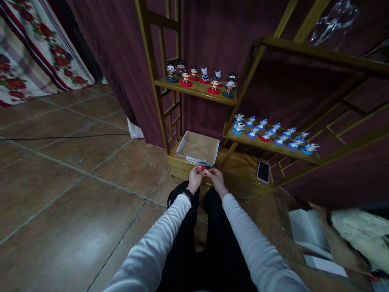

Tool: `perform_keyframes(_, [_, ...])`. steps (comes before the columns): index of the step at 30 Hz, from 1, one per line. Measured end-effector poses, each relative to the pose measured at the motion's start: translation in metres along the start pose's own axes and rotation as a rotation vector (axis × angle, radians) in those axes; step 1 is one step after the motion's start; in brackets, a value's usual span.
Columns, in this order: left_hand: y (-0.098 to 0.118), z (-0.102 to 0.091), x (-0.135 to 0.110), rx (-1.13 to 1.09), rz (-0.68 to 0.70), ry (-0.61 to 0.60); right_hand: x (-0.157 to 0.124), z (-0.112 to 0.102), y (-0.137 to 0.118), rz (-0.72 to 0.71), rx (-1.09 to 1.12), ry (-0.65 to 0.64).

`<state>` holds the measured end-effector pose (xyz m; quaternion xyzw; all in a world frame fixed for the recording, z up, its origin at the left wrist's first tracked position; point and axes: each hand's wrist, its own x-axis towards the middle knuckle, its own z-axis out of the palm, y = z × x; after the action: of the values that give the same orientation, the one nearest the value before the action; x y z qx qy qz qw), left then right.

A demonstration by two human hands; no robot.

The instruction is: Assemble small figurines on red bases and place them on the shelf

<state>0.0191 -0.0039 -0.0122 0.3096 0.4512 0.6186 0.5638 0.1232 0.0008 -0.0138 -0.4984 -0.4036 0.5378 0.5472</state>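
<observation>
Between my two hands, just in front of an open cardboard box [202, 147], is a small red and black figurine [207, 168]. My left hand [196, 177] pinches its red part from the left. From the other side my right hand [216, 178] closes its fingers on the same figurine, whose details are too small to make out. The box rests on the low wooden base of the shelf and looks bare inside. Several figurines with red or black bases [185, 78] stand on the upper left shelf. Blue and white figurines [268, 135] line the lower right shelf.
A phone [263, 171] lies on the shelf base [243, 164] at the right. Clear plastic wrapping [336, 22] sits on the top right shelf. White box pieces [309, 231] and a pale cloth [361, 231] lie on the floor at the right. A black cable [67, 136] crosses the left floor.
</observation>
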Motion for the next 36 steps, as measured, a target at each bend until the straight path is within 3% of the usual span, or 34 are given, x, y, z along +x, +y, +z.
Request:
perform_keyframes(8, [0.003,-0.003,-0.003,0.033,0.007,-0.019,-0.001,-0.007,0.0,0.037,0.043,-0.137])
perform_keyframes(15, [0.005,-0.005,-0.003,-0.015,0.047,-0.057,-0.002,-0.006,-0.002,0.021,0.156,-0.154])
perform_keyframes(23, [0.02,-0.011,-0.007,-0.036,0.026,-0.179,-0.008,-0.01,-0.014,0.015,0.211,-0.224])
perform_keyframes(36, [0.026,-0.014,-0.013,-0.076,-0.068,-0.278,-0.012,-0.011,-0.018,0.045,0.216,-0.173])
